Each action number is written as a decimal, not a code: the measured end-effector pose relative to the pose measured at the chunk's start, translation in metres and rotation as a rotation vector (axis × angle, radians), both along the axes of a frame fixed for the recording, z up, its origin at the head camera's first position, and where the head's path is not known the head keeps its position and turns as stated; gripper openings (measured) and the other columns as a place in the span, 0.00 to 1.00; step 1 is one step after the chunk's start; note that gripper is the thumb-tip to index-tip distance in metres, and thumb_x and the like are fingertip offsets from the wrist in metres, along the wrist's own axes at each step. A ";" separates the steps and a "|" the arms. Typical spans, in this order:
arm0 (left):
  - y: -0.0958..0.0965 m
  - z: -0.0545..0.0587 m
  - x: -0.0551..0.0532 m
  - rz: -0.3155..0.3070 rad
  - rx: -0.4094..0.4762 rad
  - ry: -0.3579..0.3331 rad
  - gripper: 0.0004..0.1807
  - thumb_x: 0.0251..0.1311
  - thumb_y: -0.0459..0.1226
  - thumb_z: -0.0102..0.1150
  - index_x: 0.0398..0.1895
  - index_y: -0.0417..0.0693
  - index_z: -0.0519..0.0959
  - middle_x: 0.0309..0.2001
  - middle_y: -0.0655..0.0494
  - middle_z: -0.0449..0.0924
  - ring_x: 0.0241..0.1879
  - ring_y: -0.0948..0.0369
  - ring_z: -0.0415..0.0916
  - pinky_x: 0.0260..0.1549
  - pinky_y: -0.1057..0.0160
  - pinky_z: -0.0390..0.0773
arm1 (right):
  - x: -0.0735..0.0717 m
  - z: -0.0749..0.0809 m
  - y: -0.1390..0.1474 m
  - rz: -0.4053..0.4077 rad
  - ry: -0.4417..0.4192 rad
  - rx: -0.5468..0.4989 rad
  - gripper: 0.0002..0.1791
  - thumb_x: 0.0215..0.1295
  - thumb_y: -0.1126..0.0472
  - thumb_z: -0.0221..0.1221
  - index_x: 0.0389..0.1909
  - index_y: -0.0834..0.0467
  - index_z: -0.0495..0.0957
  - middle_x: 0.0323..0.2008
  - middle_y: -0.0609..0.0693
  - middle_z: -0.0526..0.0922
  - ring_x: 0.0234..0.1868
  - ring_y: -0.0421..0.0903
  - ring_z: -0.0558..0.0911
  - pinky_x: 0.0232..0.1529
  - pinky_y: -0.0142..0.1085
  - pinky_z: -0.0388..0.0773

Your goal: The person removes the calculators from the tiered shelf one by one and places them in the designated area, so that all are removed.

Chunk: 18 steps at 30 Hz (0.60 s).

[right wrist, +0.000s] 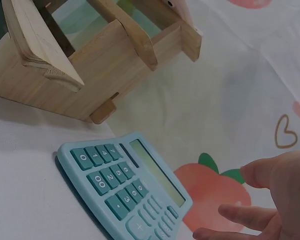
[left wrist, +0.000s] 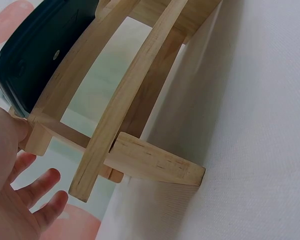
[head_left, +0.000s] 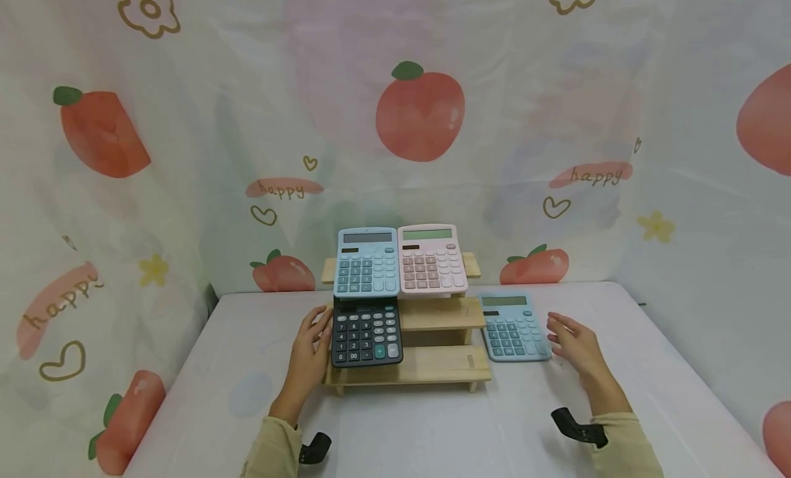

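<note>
As the head view shows, a three-tier wooden stand [head_left: 441, 358] is positioned on a white table [head_left: 408, 437], in front of a fruit-print backdrop [head_left: 507, 100]. A light-blue calculator [head_left: 375, 289] and a pink calculator [head_left: 446, 286] lie side by side on the upper tier, keys facing the person. A black calculator [head_left: 367, 351] occupies the left end of the middle tier, its near edge projecting over the lower tier. The left hand [head_left: 309, 347] is located at the left side of this unit, fingers at its edge; firm contact cannot be confirmed. A second blue calculator [head_left: 518, 351] lies flat on the table, just right of the stand. The right hand [head_left: 579, 344] is beside it, fingers extended, holding nothing. From the left wrist, the dark underside of the black calculator appears above the tier boards; the left thumb overlaps its corner region, while the remaining fingers are spread wide and loosely bent, clear of any grip. From the right wrist, the second blue calculator is seen with its display toward the backdrop; the right thumb and fingers stand wide apart, separated from the casing.
</note>
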<state>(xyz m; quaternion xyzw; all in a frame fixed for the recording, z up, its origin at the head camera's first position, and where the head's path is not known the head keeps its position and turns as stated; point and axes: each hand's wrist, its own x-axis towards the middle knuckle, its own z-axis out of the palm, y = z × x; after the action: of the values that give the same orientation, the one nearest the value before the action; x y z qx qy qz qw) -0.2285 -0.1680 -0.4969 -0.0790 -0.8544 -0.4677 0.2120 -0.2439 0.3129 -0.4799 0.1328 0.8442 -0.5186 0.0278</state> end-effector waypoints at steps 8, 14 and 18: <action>0.000 0.000 -0.001 -0.003 0.010 -0.025 0.22 0.76 0.33 0.48 0.70 0.38 0.71 0.73 0.44 0.66 0.72 0.43 0.65 0.56 0.42 0.78 | 0.006 0.012 -0.010 0.018 0.025 0.016 0.40 0.78 0.36 0.38 0.79 0.60 0.54 0.75 0.69 0.61 0.72 0.64 0.68 0.64 0.51 0.77; 0.000 0.000 0.000 0.000 0.007 -0.010 0.22 0.75 0.31 0.49 0.69 0.36 0.72 0.72 0.42 0.67 0.71 0.42 0.66 0.54 0.41 0.78 | 0.012 0.025 -0.019 0.044 0.039 0.013 0.37 0.81 0.42 0.36 0.79 0.61 0.53 0.75 0.70 0.60 0.73 0.66 0.65 0.69 0.56 0.70; 0.000 0.000 0.001 -0.001 0.021 -0.028 0.22 0.75 0.31 0.49 0.69 0.37 0.72 0.73 0.43 0.66 0.71 0.42 0.66 0.55 0.41 0.78 | 0.014 0.031 -0.023 0.057 0.053 0.026 0.38 0.81 0.41 0.36 0.79 0.61 0.53 0.75 0.71 0.60 0.74 0.66 0.65 0.69 0.56 0.70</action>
<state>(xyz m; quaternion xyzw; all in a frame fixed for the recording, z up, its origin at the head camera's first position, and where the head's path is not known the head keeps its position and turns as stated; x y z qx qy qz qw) -0.2277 -0.1682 -0.4964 -0.0706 -0.8522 -0.4781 0.2004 -0.2298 0.2902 -0.4486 0.0953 0.8547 -0.5099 0.0187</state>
